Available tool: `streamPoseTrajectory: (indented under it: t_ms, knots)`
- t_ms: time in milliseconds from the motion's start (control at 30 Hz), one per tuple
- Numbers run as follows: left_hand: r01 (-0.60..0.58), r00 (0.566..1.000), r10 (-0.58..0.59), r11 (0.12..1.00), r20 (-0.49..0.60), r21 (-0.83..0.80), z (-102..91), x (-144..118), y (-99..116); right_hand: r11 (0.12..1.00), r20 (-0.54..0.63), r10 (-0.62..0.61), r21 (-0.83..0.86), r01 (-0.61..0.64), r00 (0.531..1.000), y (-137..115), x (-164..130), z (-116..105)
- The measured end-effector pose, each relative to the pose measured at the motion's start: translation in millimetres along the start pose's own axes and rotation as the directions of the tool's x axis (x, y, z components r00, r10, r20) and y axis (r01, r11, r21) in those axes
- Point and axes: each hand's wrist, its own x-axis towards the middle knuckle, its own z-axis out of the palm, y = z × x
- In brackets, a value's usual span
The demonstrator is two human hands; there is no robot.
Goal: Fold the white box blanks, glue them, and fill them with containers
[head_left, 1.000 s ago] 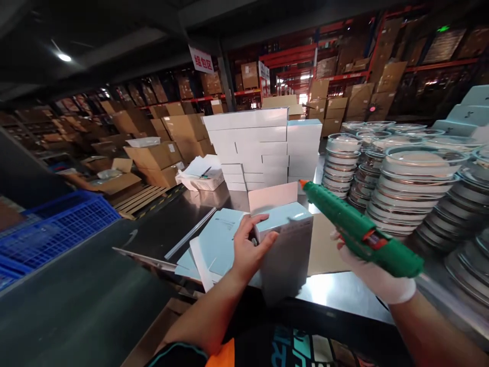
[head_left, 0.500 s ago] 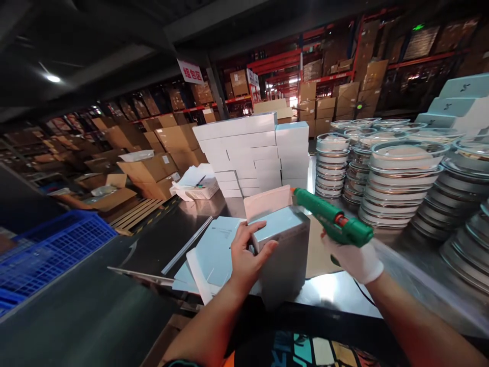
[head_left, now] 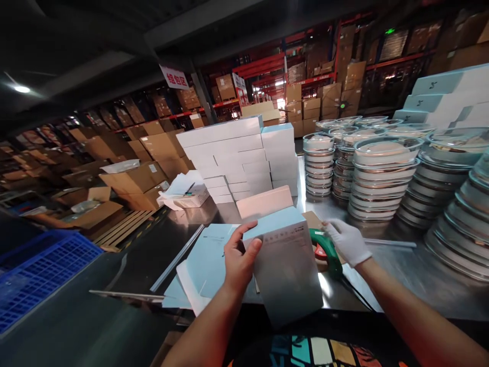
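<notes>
My left hand [head_left: 237, 257] grips the left edge of a pale blue-topped, grey-sided carton [head_left: 286, 270] that stands at the near edge of the steel table [head_left: 405, 270]. The carton's flap [head_left: 263, 201] is open at the back. My right hand [head_left: 347, 240], in a white glove, rests on a green glue gun [head_left: 325, 254], which lies low on a brown cardboard sheet right of the carton. Its cord [head_left: 357, 294] trails toward me.
A stack of white boxes [head_left: 237, 153] stands behind the carton. Stacks of round lidded tins [head_left: 382, 173] fill the right side. Flat pale-blue box blanks [head_left: 208, 255] and a metal strip [head_left: 175, 257] lie to the left, with a blue crate [head_left: 34, 270] beyond.
My right hand has brought the glue gun down from above the carton's flap onto the table at the right. The carton has tilted toward me in my left hand.
</notes>
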Motion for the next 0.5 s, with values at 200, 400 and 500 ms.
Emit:
streamPoseTrajectory:
  t_ms: [200,400,500]
  knots:
    - [-0.173,0.979,0.161,0.98,0.122,0.095,13.8,-3.7,-16.5,0.887,0.346,-0.302,0.443,0.129,0.888,-64.8,-19.0,21.5]
    - [-0.337,0.94,0.339,0.94,0.026,-0.047,6.8,1.7,-46.1,0.828,0.337,-0.532,0.401,0.392,0.777,-21.7,-23.2,18.3]
    - [-0.483,0.854,0.473,0.876,0.216,-0.008,-4.0,5.8,-45.9,0.685,0.235,-0.716,0.419,0.596,0.657,-14.3,-32.1,18.8]
